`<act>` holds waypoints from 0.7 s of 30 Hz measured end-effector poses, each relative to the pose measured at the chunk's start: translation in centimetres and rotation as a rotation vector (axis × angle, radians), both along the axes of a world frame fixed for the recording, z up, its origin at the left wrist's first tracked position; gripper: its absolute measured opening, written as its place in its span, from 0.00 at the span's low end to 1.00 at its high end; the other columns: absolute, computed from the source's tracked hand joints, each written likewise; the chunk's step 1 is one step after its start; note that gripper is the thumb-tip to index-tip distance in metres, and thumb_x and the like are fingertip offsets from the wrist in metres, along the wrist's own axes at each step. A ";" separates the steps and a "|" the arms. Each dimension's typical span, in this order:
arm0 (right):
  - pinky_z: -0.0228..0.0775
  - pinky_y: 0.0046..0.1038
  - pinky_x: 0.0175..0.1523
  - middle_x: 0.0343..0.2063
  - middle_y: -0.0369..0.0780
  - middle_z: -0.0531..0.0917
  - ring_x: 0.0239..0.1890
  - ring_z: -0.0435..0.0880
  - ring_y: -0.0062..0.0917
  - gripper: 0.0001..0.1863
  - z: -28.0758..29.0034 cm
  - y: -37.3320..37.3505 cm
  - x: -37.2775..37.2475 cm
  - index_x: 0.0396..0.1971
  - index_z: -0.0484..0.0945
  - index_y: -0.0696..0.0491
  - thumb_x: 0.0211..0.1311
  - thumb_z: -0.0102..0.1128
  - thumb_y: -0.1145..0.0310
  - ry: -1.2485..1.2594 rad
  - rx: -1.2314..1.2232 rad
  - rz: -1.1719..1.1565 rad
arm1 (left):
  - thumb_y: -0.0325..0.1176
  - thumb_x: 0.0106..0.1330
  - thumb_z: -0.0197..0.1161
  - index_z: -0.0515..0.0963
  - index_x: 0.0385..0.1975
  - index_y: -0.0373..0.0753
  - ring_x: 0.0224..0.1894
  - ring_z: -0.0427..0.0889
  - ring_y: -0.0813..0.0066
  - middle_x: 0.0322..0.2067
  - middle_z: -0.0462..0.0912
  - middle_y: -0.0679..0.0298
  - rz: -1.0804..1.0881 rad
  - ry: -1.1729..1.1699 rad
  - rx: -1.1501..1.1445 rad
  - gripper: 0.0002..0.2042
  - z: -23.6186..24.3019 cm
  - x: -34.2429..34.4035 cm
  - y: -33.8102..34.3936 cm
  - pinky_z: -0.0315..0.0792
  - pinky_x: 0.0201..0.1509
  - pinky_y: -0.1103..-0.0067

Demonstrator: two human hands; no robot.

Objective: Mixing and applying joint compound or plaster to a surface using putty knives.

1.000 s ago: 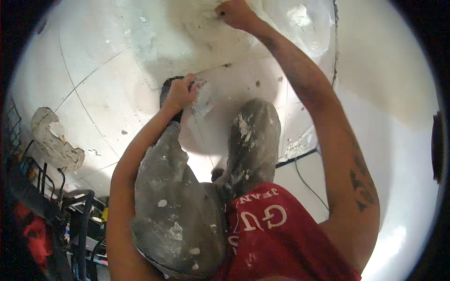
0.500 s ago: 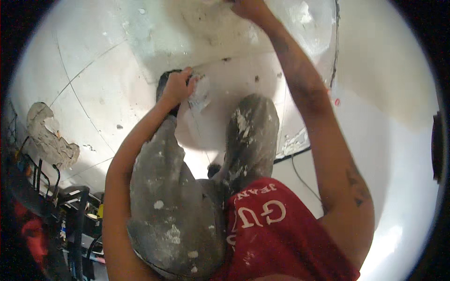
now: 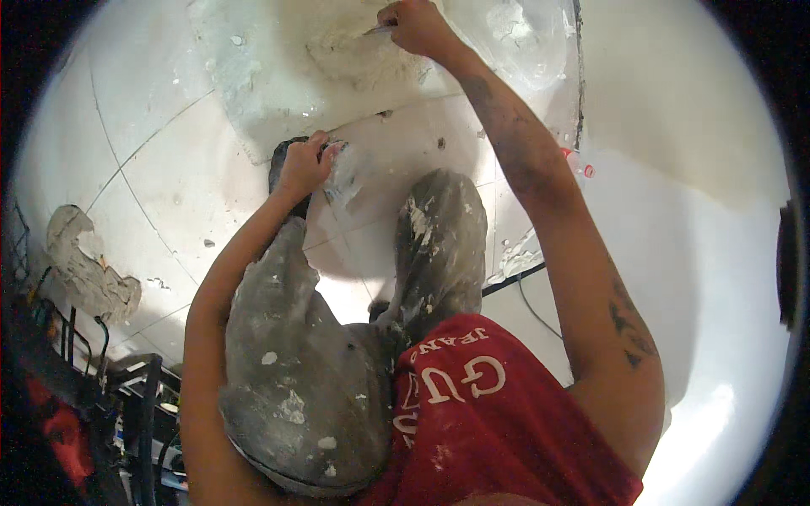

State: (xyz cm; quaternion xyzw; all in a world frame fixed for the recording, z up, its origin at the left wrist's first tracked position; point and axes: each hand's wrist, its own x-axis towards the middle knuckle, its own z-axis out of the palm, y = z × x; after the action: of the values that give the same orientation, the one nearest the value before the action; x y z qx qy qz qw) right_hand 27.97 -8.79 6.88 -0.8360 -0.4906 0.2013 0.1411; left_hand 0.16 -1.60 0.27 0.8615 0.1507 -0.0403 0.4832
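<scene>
At the top, my right hand [image 3: 409,25] is closed around a thin flat tool [image 3: 377,30] against a pale, smeared patch [image 3: 333,46] on the tiled surface. My left hand [image 3: 305,164] is closed beside my dark shoe [image 3: 278,164], above my plaster-spattered grey trouser leg [image 3: 283,312]. Its fingers curl at a whitish, plaster-smeared flat thing [image 3: 342,179]; exactly what they grip is hard to make out.
A crumpled grey-beige heap [image 3: 89,266] lies at the left. Dark metal frames [image 3: 143,396] with small items and red fabric [image 3: 63,434] fill the lower left. A clear, red-capped bottle [image 3: 580,164] is beside my right forearm, near a dark cable [image 3: 531,308].
My right hand has shifted slightly, still high on the smeared patch. My left hand stays by the shoe. The view has shifted slightly, and more of the bottle shows beside my right forearm.
</scene>
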 end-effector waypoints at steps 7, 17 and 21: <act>0.69 0.33 0.34 0.21 0.42 0.77 0.28 0.76 0.38 0.11 -1.6 -1.4 2.4 0.21 0.75 0.54 0.31 0.49 0.79 -0.116 0.261 0.088 | 0.35 0.54 0.54 0.69 0.28 0.35 0.19 0.72 0.50 0.13 0.70 0.49 -0.020 -0.083 0.005 0.09 0.2 0.4 -0.1 0.65 0.22 0.65; 0.66 0.36 0.37 0.22 0.45 0.78 0.29 0.77 0.38 0.04 -4.7 -2.3 -2.0 0.18 0.75 0.53 0.37 0.53 0.72 -0.091 0.158 -0.010 | 0.37 0.54 0.53 0.69 0.27 0.36 0.19 0.72 0.49 0.12 0.71 0.50 -0.018 -0.034 0.036 0.10 -0.8 -0.3 -0.3 0.66 0.24 0.64; 0.64 0.37 0.35 0.16 0.47 0.75 0.24 0.75 0.40 0.09 -4.4 -0.5 -0.3 0.11 0.72 0.56 0.40 0.58 0.67 -0.123 0.103 0.069 | 0.36 0.54 0.54 0.69 0.29 0.36 0.20 0.73 0.50 0.15 0.73 0.50 -0.027 -0.101 0.029 0.10 -0.8 -0.1 0.1 0.66 0.24 0.64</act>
State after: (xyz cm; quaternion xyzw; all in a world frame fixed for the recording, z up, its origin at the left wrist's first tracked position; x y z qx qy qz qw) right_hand 27.71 -9.28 2.52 -0.8210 -0.5365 0.1288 0.1468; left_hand 0.08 -1.52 -0.57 0.8712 0.1150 -0.0009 0.4772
